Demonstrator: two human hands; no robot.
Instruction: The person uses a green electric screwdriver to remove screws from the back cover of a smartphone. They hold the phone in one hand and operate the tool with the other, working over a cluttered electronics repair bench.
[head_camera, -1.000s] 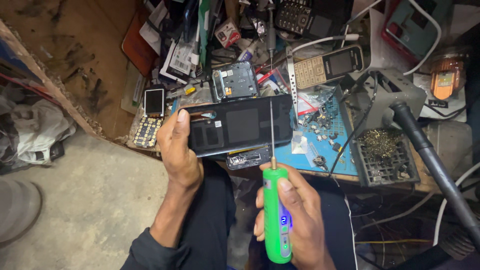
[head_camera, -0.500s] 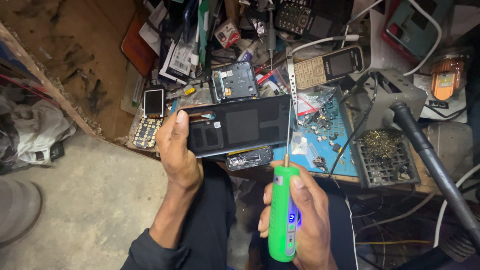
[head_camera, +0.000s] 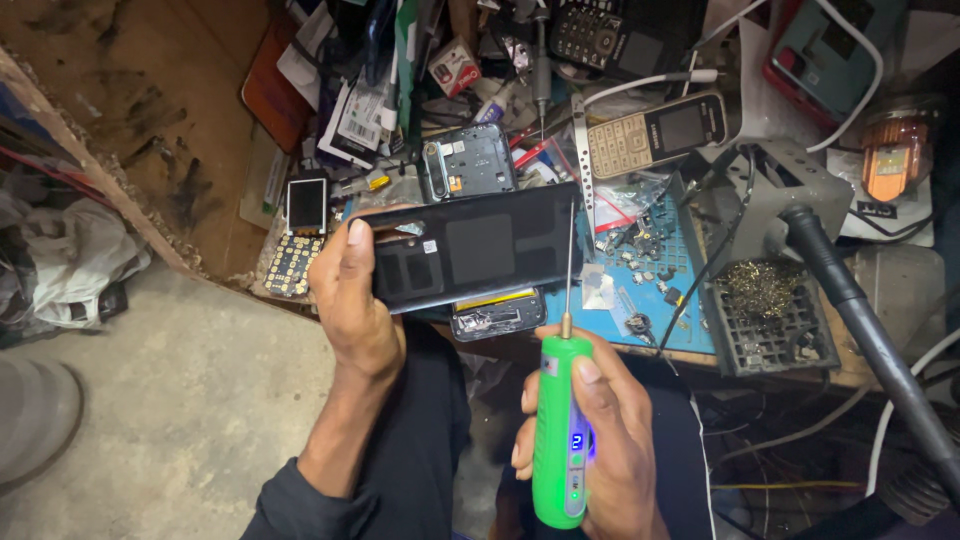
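Driver has shifted right since a second ago; its bit tip now sits at the right edge of the black phone back (head_camera: 470, 250). Left hand (head_camera: 358, 300) grips the phone's left end, holding it flat above the blue mat (head_camera: 650, 300). Right hand (head_camera: 600, 440) wraps the green electric screwdriver (head_camera: 560, 440), just below the phone.

The left hand (head_camera: 358, 300) covers the left end of the black phone back panel (head_camera: 470, 250), which hides most of a smaller opened phone (head_camera: 497, 312) beneath. The green electric screwdriver (head_camera: 562, 440) base is cut off by the bottom edge.
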